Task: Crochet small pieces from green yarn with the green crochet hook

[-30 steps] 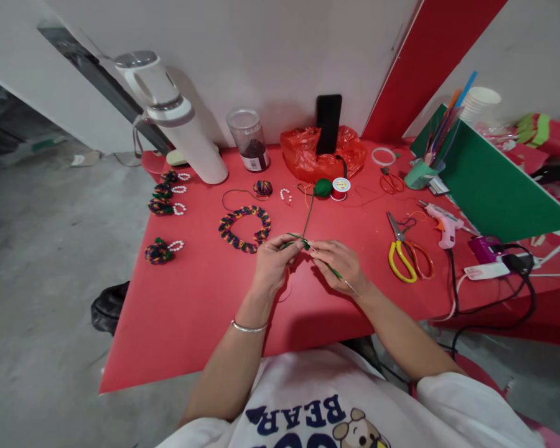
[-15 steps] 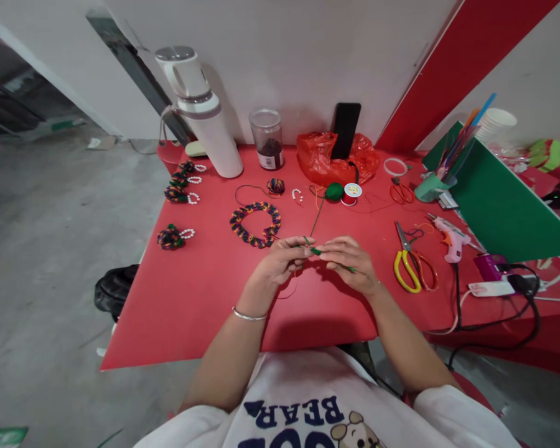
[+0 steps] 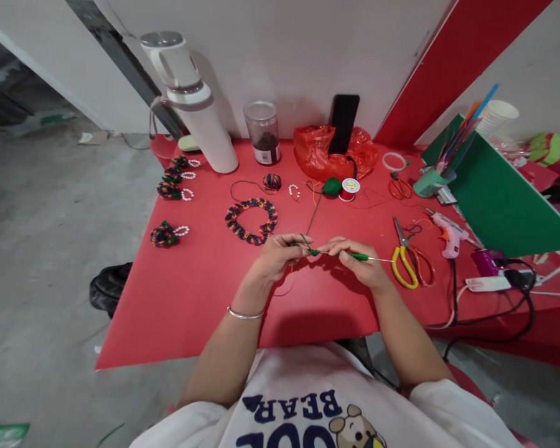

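Note:
Over the middle of the red table (image 3: 191, 292), my two hands meet. My right hand (image 3: 357, 261) is closed round a green-handled crochet hook (image 3: 354, 256) that lies nearly level, its metal end pointing right. My left hand (image 3: 277, 255) pinches a small green crocheted piece (image 3: 313, 252) at the hook's tip. A green yarn strand (image 3: 313, 214) runs from there up to a green yarn ball (image 3: 331, 186).
A multicoloured crocheted ring (image 3: 251, 219) lies just beyond my left hand. Small crocheted charms (image 3: 164, 235) sit at the left. Yellow scissors (image 3: 404, 261), a glue gun (image 3: 445, 232), a red thread spool (image 3: 350, 188), a white flask (image 3: 191, 106), a jar (image 3: 262, 132) and a red bag (image 3: 326, 155) stand around.
My right hand has turned the hook from slanting down-right to nearly level and shifted slightly right. My left hand keeps its pinch. The camera view has moved a little.

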Demonstrator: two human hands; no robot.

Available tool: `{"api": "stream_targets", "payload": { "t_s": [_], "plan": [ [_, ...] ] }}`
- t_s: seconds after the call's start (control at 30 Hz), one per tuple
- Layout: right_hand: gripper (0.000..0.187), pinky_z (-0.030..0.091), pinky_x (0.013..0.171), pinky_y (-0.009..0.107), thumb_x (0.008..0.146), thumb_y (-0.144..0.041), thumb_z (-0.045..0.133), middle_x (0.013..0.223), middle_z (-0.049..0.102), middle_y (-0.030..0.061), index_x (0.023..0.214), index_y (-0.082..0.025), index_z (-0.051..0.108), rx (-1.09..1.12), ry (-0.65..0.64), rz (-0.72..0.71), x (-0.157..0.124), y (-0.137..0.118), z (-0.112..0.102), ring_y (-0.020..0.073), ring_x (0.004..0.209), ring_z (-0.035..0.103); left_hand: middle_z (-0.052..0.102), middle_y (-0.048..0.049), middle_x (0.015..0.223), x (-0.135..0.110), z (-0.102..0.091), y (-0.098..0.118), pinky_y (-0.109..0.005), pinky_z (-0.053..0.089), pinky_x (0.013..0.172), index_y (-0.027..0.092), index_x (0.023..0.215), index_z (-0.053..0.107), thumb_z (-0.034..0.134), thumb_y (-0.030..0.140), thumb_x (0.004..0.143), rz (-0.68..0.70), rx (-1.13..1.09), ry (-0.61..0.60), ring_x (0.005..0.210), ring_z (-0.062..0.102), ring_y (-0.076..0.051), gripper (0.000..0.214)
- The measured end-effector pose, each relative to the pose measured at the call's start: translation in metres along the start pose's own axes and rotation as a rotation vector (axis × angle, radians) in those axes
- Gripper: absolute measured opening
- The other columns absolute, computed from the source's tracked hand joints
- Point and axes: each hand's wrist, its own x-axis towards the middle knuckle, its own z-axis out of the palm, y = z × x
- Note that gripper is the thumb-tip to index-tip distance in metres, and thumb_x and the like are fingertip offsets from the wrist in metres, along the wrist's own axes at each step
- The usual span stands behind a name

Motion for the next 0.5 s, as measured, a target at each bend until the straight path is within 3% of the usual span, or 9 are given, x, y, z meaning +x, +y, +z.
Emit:
{"api": "stream_targets", "payload": {
  "t_s": [0.2, 0.33, 0.5],
  "plan": [
    [0.032, 0.062, 0.086, 0.040, 0.092, -0.056, 0.066, 0.098, 0.080, 0.0057, 0.094, -0.025, 0.072, 0.275, 0.136, 0.093, 0.003, 0.020, 0.017, 0.0218, 0.093, 0.076, 0.065, -0.0013, 0.059, 0.001, 0.006, -0.011, -0.021, 0.026, 0.044, 0.015, 0.076, 0.081, 0.083, 0.016, 0.050, 0.054, -0.058, -0.007, 0.042, 0.041, -0.005, 0.026],
    [0.031, 0.060, 0.093, 0.040, 0.093, -0.055, 0.066, 0.103, 0.078, 0.0063, 0.096, -0.026, 0.074, 0.091, 0.219, 0.031, 0.006, 0.019, 0.026, 0.0213, 0.101, 0.073, 0.066, -0.0010, 0.062, 0.002, 0.013, -0.019, -0.020, 0.027, 0.045, 0.015, 0.080, 0.080, 0.086, 0.019, 0.052, 0.092, -0.065, 0.047, 0.045, 0.042, -0.005, 0.029],
    [0.022, 0.057, 0.097, 0.041, 0.098, -0.045, 0.063, 0.106, 0.077, 0.0064, 0.101, -0.028, 0.076, -0.092, 0.148, -0.101, 0.008, 0.008, 0.023, 0.0216, 0.106, 0.071, 0.063, -0.0023, 0.061, 0.003, 0.009, -0.018, -0.020, 0.019, 0.041, 0.015, 0.088, 0.081, 0.085, 0.035, 0.064, 0.091, -0.117, 0.007, 0.046, 0.041, -0.006, 0.032]
  ]
}}
